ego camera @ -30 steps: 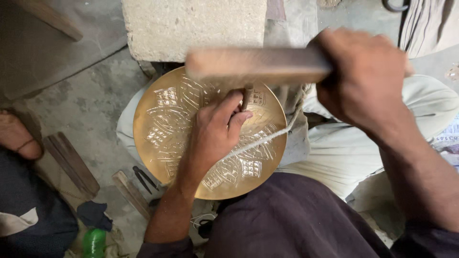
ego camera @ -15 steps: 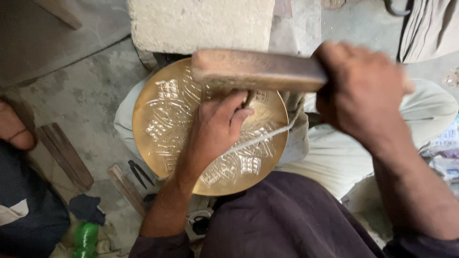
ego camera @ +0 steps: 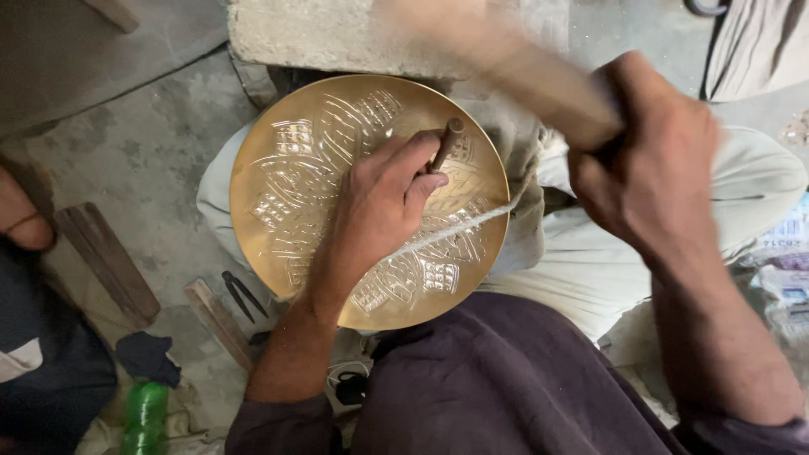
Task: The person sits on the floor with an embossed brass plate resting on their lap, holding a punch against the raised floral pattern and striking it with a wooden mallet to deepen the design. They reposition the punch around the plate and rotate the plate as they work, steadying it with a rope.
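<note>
A round brass plate (ego camera: 278, 185) with engraved patterns rests on my lap, leaning against a stone block. My left hand (ego camera: 375, 206) lies on the plate and grips a dark metal chisel (ego camera: 447, 141), its tip on the brass surface. My right hand (ego camera: 649, 160) is closed around a wooden mallet (ego camera: 514, 67), which is blurred and raised up and to the left of the hand, above the chisel's top end. A white string (ego camera: 463, 226) runs across the plate under my left hand.
A stone block (ego camera: 320, 34) stands behind the plate. Wooden sticks (ego camera: 105, 261) and small dark pliers (ego camera: 243, 293) lie on the concrete floor at left. A green bottle (ego camera: 145, 413) lies at the bottom left. Another person's foot (ego camera: 21, 215) shows at the left edge.
The mallet has swung from lying level above the plate to a raised, blurred slant. My left hand and the chisel have stayed in place on the plate.
</note>
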`<action>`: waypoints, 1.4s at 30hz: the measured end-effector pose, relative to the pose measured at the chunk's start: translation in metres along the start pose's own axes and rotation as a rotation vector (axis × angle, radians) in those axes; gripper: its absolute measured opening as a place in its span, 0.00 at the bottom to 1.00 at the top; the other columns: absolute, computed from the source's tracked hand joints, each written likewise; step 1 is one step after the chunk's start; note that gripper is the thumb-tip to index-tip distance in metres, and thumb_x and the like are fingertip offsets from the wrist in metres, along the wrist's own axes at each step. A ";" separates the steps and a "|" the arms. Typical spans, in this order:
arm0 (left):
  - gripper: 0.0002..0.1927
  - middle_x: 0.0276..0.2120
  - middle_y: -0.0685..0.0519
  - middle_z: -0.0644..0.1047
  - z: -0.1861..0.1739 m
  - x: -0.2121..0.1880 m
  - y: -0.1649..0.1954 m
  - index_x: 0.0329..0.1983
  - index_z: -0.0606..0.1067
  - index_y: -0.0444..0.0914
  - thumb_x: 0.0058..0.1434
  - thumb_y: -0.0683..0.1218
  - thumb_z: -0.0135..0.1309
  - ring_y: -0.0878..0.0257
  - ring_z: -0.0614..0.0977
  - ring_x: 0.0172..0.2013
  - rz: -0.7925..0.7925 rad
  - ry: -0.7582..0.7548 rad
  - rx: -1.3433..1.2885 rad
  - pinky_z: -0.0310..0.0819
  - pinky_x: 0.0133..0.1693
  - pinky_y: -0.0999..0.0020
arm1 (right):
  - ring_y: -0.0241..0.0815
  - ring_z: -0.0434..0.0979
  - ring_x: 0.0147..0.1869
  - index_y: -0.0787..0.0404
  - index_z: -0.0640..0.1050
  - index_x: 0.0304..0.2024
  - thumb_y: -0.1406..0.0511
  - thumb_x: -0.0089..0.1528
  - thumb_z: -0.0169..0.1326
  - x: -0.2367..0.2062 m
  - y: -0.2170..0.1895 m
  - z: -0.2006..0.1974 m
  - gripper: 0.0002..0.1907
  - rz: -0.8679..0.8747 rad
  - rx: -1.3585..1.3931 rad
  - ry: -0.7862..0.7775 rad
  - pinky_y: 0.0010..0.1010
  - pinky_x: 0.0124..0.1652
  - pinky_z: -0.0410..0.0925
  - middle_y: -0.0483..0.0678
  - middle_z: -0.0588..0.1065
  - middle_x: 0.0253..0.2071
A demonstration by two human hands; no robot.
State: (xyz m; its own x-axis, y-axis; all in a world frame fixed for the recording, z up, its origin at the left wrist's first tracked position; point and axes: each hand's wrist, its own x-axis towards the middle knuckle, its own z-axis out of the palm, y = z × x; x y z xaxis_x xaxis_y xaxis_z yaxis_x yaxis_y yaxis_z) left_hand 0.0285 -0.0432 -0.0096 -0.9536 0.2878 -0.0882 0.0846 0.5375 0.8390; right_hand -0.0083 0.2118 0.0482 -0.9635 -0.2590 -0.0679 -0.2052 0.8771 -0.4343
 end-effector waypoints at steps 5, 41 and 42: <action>0.14 0.34 0.46 0.80 0.005 -0.005 -0.003 0.53 0.76 0.38 0.65 0.44 0.62 0.50 0.83 0.33 0.054 0.063 0.073 0.77 0.36 0.55 | 0.54 0.78 0.32 0.68 0.75 0.45 0.74 0.53 0.61 -0.014 0.001 -0.007 0.17 0.048 -0.213 -0.179 0.45 0.31 0.69 0.57 0.78 0.33; 0.15 0.33 0.47 0.76 0.022 0.017 0.007 0.53 0.75 0.36 0.64 0.38 0.61 0.55 0.81 0.31 0.180 -0.168 -0.068 0.76 0.33 0.59 | 0.42 0.76 0.51 0.63 0.72 0.47 0.79 0.59 0.56 -0.023 0.056 -0.019 0.16 0.055 0.448 0.008 0.31 0.49 0.73 0.48 0.73 0.45; 0.15 0.33 0.47 0.76 0.020 0.017 0.008 0.53 0.75 0.36 0.64 0.38 0.62 0.54 0.81 0.32 0.182 -0.161 -0.064 0.75 0.33 0.58 | 0.41 0.76 0.52 0.62 0.71 0.45 0.79 0.62 0.55 -0.024 0.058 -0.018 0.13 0.057 0.588 0.017 0.30 0.51 0.74 0.47 0.72 0.45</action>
State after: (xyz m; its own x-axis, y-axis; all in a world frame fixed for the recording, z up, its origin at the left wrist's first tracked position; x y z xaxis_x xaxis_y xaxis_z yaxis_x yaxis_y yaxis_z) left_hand 0.0185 -0.0176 -0.0151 -0.8657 0.5005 -0.0124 0.2277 0.4157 0.8805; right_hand -0.0001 0.2764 0.0412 -0.9738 -0.2071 -0.0939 -0.0274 0.5166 -0.8558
